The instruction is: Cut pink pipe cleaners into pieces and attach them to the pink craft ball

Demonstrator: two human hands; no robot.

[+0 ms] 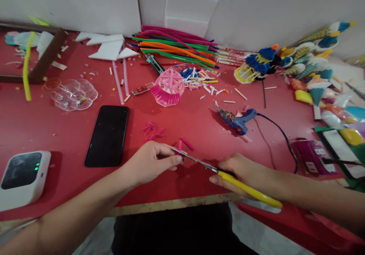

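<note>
My right hand grips a pair of scissors with yellow handles, its blades pointing left. The blade tips reach my left hand, whose thumb and fingers pinch a short pink piece, perhaps pipe cleaner or straw. Just beyond the blades lies a longer pink piece. Several short cut pink pieces are scattered on the red table past my left hand. Farther back stands a pink craft piece with a fringe of short pink strips along its front.
Left of my hands are a black phone and a white device. A blue glue gun with a black cord lies at right. Pipe cleaners are piled at the wall. A clear segmented tray sits back left.
</note>
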